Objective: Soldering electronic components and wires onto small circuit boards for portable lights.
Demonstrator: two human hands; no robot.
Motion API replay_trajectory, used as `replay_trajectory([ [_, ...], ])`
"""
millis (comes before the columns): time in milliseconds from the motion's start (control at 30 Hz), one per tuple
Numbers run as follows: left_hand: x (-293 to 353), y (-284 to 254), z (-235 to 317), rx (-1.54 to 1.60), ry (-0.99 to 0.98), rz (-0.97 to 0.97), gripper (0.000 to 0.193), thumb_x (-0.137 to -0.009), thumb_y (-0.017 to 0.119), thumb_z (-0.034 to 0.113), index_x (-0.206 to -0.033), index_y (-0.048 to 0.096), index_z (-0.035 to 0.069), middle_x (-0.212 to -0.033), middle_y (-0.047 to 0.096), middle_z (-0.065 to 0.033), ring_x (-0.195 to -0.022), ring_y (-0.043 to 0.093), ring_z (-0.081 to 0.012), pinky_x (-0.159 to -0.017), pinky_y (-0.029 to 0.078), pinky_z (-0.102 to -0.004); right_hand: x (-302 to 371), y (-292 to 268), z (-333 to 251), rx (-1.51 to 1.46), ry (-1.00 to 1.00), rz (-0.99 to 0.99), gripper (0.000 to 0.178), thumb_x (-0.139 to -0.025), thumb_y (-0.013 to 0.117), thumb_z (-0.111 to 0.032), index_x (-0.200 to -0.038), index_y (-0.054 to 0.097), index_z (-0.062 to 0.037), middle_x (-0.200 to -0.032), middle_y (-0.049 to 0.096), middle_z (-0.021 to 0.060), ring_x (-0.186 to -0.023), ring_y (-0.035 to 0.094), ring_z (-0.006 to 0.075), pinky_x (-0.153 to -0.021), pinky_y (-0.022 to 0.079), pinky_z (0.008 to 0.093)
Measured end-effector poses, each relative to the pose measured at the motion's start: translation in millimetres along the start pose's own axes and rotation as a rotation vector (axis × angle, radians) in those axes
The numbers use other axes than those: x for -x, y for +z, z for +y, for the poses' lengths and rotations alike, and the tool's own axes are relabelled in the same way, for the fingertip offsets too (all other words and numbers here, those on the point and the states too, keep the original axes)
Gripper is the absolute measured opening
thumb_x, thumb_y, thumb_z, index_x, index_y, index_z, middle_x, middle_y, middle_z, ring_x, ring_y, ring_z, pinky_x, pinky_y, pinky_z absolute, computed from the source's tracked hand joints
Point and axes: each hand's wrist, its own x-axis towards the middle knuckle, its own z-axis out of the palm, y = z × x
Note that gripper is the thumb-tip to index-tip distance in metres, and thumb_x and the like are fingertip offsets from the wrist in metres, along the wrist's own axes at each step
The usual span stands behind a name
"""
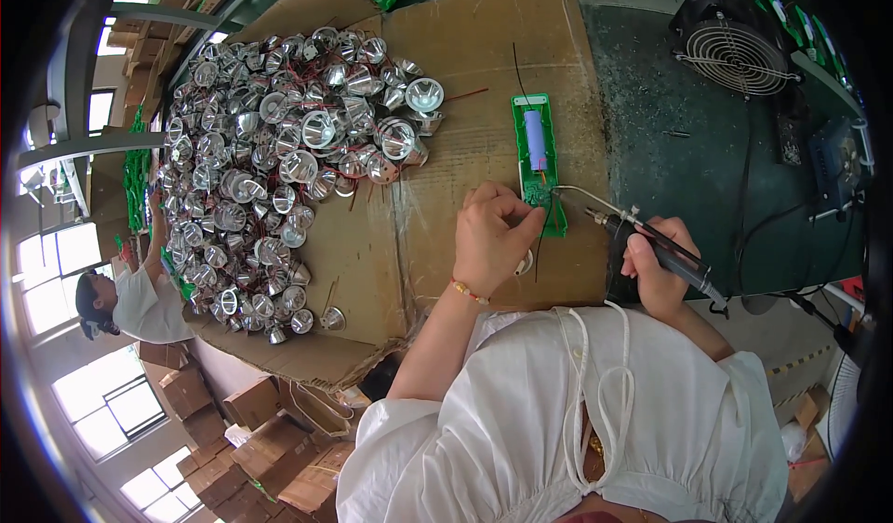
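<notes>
A green plastic housing [557,142] lies upright in front of me on the cardboard. Inside it are a lilac cylindrical battery [534,140] and, lower down, a small green circuit board [536,193]. My left hand [490,235] is closed at the housing's lower left, thumb and forefinger pinching a thin black wire [539,261] beside the board. My right hand [662,267] grips a soldering iron [677,261]. Its thin curved metal solder-feed tube [584,194] reaches to the board, while the iron's tip stands just right of the housing.
A big heap of silver reflector cups [270,151] with red wires fills the cardboard box [349,291] at left. At right are a black fan [739,53], a blue soldering station [837,165] and cables. Another person [139,300] works at far left, near stacked cartons [279,458].
</notes>
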Motion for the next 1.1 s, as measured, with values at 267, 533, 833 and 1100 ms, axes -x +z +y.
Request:
replay_trajectory([
  [267, -9.3, -20.1, 36.2, 0.133, -0.305, -0.042, 0.012, -0.065, 0.067, 0.015, -0.061, 0.064, 0.004, -0.063, 0.055, -0.0094, -0.066, 0.055, -0.0246, -0.062, 0.044, -0.0338, -2.8, -6.4, -7.5, -0.063, 0.012, -0.005, 0.013, -0.079, 0.060, -0.004, -0.081, 0.048, -0.0009, -0.065, 0.054, 0.0061, -0.051, 0.052, 0.0078, -0.046, 0.044, 0.0208],
  [533, 8.7, -37.9, 44.7, 0.194, -0.289, -0.074, 0.019, -0.074, 0.065, 0.023, -0.079, 0.067, 0.005, -0.068, 0.061, -0.0093, -0.063, 0.062, -0.0208, -0.058, 0.048, -0.0304, -13.8, -22.8, 7.3, -0.069, -0.081, 0.076, 0.014, -0.079, 0.061, -0.006, -0.079, 0.047, -0.0013, -0.061, 0.055, 0.0063, -0.047, 0.051, 0.0088, -0.043, 0.042, 0.0219],
  [833, -101.3, -34.4, 49.1, -0.083, -0.216, -0.213, 0.021, -0.072, 0.055, 0.026, -0.071, 0.067, 0.008, -0.055, 0.060, -0.0090, -0.052, 0.061, -0.0234, -0.056, 0.050, -0.0331, -46.4, -32.1, 12.5, -0.055, -0.076, 0.156, 0.014, -0.079, 0.061, -0.007, -0.077, 0.047, -0.0012, -0.060, 0.055, 0.0066, -0.047, 0.051, 0.0094, -0.043, 0.043, 0.0227],
  [1100, -330.2, -18.3, -59.7, -0.303, 0.128, 0.260, 0.028, -0.073, 0.059, 0.030, -0.086, 0.065, 0.005, -0.091, 0.062, -0.0151, -0.086, 0.059, -0.0297, -0.075, 0.046, -0.0379, -45.5, -25.9, 19.2, -0.048, 0.050, 0.184, 0.015, -0.074, 0.065, -0.005, -0.077, 0.051, 0.0005, -0.058, 0.058, 0.0073, -0.048, 0.055, 0.0098, -0.044, 0.044, 0.0238],
])
